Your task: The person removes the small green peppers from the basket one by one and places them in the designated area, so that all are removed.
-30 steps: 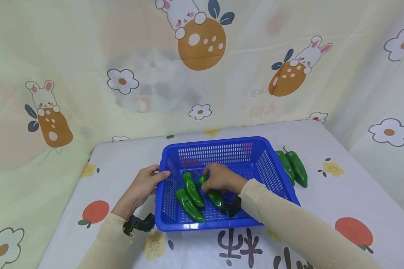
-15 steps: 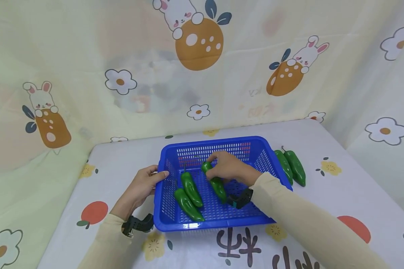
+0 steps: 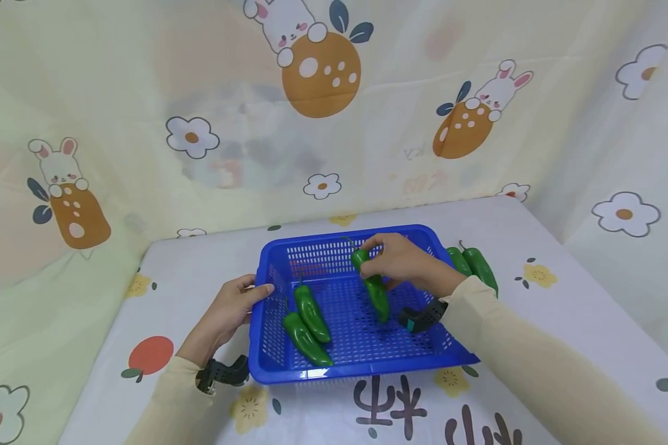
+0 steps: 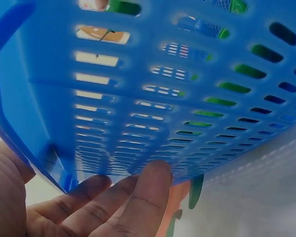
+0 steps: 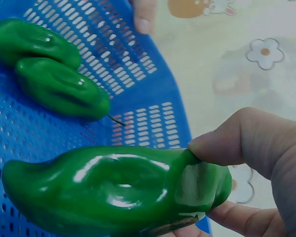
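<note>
My right hand (image 3: 396, 259) pinches a glossy green chili pepper (image 3: 376, 293) near its stem end, thumb on one side and fingers on the other. In the right wrist view that pepper (image 5: 103, 190) fills the lower part, its tip pointing left over the basket. My left hand (image 3: 235, 309) grips the left wall of the blue plastic basket (image 3: 334, 372), thumb over the rim. From the left wrist view, its fingers (image 4: 148, 197) lie against the outside of the slotted wall. Two more green peppers, a nearer one (image 3: 306, 340) and a farther one (image 3: 312, 313), lie side by side in the basket's left part.
On the table to the right of the basket lie two green peppers (image 3: 480, 267), partly hidden by the right arm. A patterned cloth (image 3: 184, 321) covers the table, and a printed curtain (image 3: 228, 80) hangs behind it. Each wrist wears a black strap (image 3: 222, 373).
My right hand has lifted the pepper from the basket's floor, moving it up and to the right. My left hand keeps its grip on the basket wall. The view has shifted slightly.
</note>
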The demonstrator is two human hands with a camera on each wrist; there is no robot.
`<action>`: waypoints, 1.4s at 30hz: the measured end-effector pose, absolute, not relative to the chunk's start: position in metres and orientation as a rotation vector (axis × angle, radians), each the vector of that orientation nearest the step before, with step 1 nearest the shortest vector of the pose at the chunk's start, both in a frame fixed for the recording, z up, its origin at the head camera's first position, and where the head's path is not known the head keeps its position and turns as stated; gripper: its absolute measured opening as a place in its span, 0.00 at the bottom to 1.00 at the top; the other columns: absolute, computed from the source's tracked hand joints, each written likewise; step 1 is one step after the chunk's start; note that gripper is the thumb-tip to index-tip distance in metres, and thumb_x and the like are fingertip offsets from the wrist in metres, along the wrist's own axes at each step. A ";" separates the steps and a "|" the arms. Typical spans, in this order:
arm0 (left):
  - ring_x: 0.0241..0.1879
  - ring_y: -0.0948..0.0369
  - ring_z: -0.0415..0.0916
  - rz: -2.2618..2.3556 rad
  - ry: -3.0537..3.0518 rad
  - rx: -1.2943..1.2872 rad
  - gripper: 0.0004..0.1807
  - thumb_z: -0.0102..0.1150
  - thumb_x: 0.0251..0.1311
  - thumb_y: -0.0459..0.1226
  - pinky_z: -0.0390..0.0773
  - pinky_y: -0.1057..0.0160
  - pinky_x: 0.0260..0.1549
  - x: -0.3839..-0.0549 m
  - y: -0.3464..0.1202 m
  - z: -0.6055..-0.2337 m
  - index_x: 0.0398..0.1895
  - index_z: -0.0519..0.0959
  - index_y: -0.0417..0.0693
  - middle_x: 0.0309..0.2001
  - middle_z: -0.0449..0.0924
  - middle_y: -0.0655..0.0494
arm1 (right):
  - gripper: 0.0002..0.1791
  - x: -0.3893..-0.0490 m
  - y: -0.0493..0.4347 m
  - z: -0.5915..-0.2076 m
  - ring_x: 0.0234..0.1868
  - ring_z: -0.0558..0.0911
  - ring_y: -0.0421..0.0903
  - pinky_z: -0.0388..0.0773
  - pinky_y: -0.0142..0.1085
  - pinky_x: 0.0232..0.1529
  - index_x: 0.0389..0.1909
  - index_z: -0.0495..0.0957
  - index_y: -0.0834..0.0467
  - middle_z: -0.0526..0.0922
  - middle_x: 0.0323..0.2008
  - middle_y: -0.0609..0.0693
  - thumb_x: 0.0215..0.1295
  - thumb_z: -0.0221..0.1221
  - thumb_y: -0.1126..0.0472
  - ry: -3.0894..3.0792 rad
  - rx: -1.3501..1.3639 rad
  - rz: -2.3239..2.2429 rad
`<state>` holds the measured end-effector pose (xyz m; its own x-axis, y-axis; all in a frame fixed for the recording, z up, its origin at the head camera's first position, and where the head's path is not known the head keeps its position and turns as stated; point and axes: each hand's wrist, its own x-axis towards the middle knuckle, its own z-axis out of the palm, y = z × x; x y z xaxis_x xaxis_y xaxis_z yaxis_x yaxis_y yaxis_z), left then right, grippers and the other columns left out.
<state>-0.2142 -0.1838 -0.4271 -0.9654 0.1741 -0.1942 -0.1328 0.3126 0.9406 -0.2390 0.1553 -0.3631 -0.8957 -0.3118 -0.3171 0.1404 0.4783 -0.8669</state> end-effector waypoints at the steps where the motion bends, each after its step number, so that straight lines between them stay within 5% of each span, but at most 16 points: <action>1: 0.45 0.47 0.89 1.702 2.320 0.038 0.27 0.57 0.76 0.43 0.90 0.52 0.41 -0.214 -0.184 -0.427 0.70 0.71 0.35 0.54 0.85 0.34 | 0.36 -0.239 0.158 -0.362 0.46 0.87 0.53 0.90 0.50 0.45 0.72 0.67 0.62 0.83 0.51 0.62 0.63 0.66 0.62 2.289 -0.144 -1.416; 30: 0.44 0.48 0.90 1.700 2.312 0.033 0.27 0.56 0.77 0.43 0.90 0.53 0.40 -0.212 -0.184 -0.424 0.70 0.70 0.34 0.54 0.84 0.34 | 0.36 -0.239 0.237 -0.335 0.47 0.84 0.52 0.89 0.50 0.47 0.74 0.66 0.63 0.78 0.54 0.62 0.68 0.65 0.58 2.466 -0.069 -1.395; 42: 0.43 0.48 0.90 1.705 2.318 0.047 0.27 0.57 0.76 0.42 0.91 0.54 0.40 -0.212 -0.183 -0.424 0.70 0.71 0.34 0.53 0.85 0.34 | 0.37 -0.239 0.271 -0.333 0.53 0.80 0.61 0.89 0.51 0.48 0.75 0.64 0.65 0.76 0.61 0.68 0.68 0.63 0.56 2.573 0.034 -1.335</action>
